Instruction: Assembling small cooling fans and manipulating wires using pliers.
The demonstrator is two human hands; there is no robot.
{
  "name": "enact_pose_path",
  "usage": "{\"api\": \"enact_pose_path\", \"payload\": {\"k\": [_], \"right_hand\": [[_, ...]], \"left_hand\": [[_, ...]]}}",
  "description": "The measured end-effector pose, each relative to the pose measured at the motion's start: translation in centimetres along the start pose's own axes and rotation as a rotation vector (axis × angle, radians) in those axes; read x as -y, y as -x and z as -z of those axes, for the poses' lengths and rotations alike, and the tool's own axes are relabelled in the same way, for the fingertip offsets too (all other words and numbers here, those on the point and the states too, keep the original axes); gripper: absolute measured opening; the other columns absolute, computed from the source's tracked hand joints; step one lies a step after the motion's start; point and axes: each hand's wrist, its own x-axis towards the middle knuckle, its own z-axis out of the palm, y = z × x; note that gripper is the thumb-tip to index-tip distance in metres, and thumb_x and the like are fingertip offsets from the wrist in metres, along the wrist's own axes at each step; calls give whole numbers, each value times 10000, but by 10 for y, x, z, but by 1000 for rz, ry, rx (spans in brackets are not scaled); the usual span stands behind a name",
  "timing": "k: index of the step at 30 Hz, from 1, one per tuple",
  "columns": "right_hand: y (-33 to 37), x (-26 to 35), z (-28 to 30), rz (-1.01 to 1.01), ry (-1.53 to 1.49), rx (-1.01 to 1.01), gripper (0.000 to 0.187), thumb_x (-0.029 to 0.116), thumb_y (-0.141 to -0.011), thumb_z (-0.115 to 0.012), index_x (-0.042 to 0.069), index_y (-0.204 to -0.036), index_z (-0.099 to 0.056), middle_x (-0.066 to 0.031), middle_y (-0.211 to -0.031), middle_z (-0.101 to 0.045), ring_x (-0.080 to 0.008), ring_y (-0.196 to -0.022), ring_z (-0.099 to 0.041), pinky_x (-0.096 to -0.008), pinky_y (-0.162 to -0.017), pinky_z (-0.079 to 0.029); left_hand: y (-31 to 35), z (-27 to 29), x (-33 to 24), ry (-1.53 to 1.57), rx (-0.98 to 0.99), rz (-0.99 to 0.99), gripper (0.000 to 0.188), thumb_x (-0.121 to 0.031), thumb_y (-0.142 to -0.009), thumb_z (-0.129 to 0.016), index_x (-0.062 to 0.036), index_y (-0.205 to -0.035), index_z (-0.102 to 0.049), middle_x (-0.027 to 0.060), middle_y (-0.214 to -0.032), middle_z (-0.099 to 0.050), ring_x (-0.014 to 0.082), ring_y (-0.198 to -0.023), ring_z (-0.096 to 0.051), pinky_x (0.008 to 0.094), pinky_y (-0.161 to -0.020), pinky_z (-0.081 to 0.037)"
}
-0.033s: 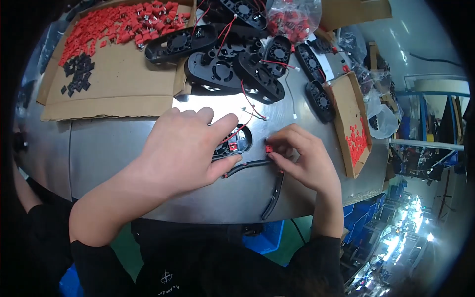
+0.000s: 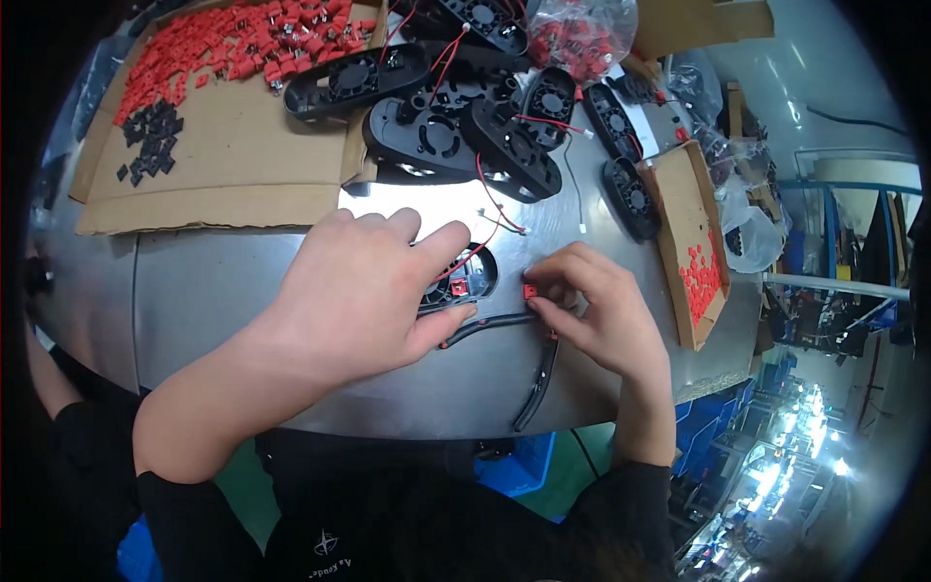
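Note:
My left hand (image 2: 359, 286) is closed round a black oval fan housing (image 2: 487, 269) lying on the metal table; the hand covers much of its left side. A red square part (image 2: 460, 287) sits inside the housing beside the fan, and a red wire runs out past my fingers. To the right of the housing, my right hand (image 2: 609, 312) pinches a small red plastic part (image 2: 529, 291) between thumb and fingertips, apart from the housing. Two curved black strips (image 2: 536, 390) with small reddish spots lie just below the hands.
At the back left, a cardboard tray (image 2: 223, 211) holds many red parts and small black pads. Several black fan housings (image 2: 415, 136) with wires are piled behind my hands. A smaller cardboard tray (image 2: 679, 209) with red pieces stands right, near a clear bag (image 2: 587, 34) of red parts.

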Motion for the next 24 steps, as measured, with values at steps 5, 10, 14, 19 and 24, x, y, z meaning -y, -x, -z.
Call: {"api": "enact_pose_path", "payload": {"k": [5, 10, 14, 19, 24], "right_hand": [[-15, -2, 2, 21, 53, 32, 199, 15, -884, -762, 3, -1079, -723, -84, -986, -689, -167, -808, -691, -280, -721, -544], [-24, 40, -1, 119, -149, -83, 185, -19, -847, -785, -11, -1025, -737, -91, -951, -705, -142, -770, -685, -259, -668, -535], [-30, 48, -21, 102, -135, -30, 202, -37, -834, -794, -10, -1027, -740, -93, -934, -702, -159, -786, -685, -271, -669, -535], [-32, 42, -22, 224, -40, -31, 245, -48, -800, -816, -3, -1031, -747, -104, -914, -681, -212, -785, -687, -296, -665, -539], [-23, 46, -29, 350, 166, -110, 284, -64, -780, -818, -3, -1050, -756, -113, -913, -667, -233, -776, -681, -334, -646, -539]], "left_hand": [[-1, 2, 1, 11, 68, 37, 496, -407, -851, -786, -110, -1225, -652, 115, -878, -624, 339, -794, -651, 459, -720, -479], [3, 2, 4, 22, 73, 55, 499, -399, -847, -789, -115, -1230, -642, 111, -863, -612, 322, -776, -640, 445, -724, -459], [2, 0, 4, 29, 74, 39, 523, -390, -833, -799, -111, -1245, -635, 102, -881, -615, 305, -801, -644, 433, -749, -454], [1, 1, 3, 49, 94, 48, 556, -381, -824, -809, -111, -1274, -626, 96, -898, -618, 289, -820, -648, 429, -764, -452], [2, 1, 3, 28, 126, 55, 589, -363, -816, -817, -110, -1306, -609, 94, -916, -617, 282, -826, -647, 424, -762, -453]]}}
